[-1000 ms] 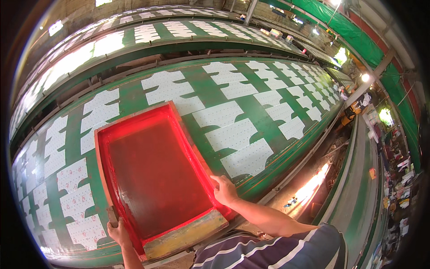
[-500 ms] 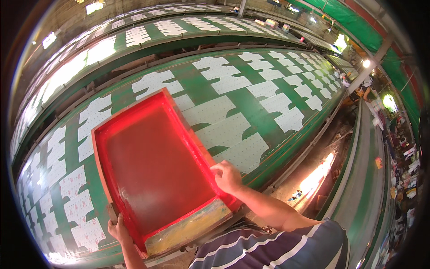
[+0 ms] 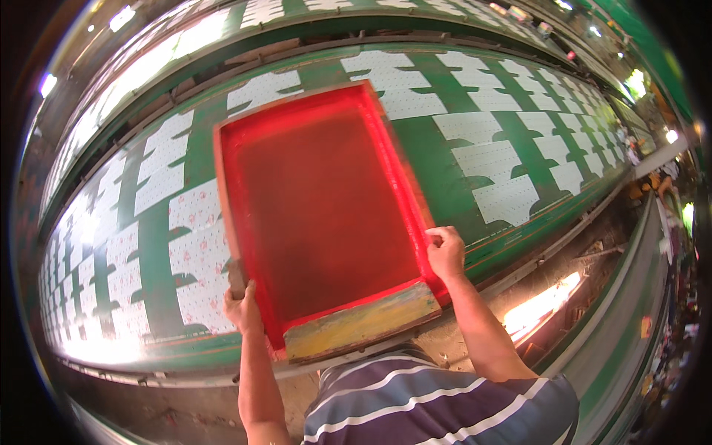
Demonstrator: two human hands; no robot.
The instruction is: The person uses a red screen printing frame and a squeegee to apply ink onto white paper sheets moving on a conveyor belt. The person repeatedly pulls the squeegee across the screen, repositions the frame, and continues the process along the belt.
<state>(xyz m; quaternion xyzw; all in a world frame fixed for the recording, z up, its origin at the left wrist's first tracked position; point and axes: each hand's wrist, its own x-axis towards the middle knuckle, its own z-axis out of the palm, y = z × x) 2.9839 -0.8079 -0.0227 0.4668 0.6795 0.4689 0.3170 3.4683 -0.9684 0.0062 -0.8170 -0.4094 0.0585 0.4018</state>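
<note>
A red-edged screen-printing frame (image 3: pixel 326 200) with a dark red mesh is held over the long green printing table (image 3: pixel 415 148). Its near end is a paint-stained wooden strip (image 3: pixel 363 324). My left hand (image 3: pixel 243 306) is closed on the left side near the front corner, by a small wooden block (image 3: pixel 236 278). On the right side, the fingers of my right hand (image 3: pixel 447 252) are curled over the edge. Whether the frame rests on the table or hangs slightly above it, I cannot tell. White cut fabric pieces with reddish floral prints (image 3: pixel 202 256) lie left of it; paler pieces (image 3: pixel 489 163) lie right.
Rows of white pieces run along the table both ways. A rail (image 3: pixel 519 285) follows its near edge. Beyond the far side stands another table with similar pieces (image 3: pixel 174 55). At the right is a grey-green table (image 3: pixel 615 341), with clutter and people farther off.
Both hands have carried the screen-printing frame to the right along the table, over pieces that were bare before. A column of floral-printed fabric now shows on its left. My view has shifted too.
</note>
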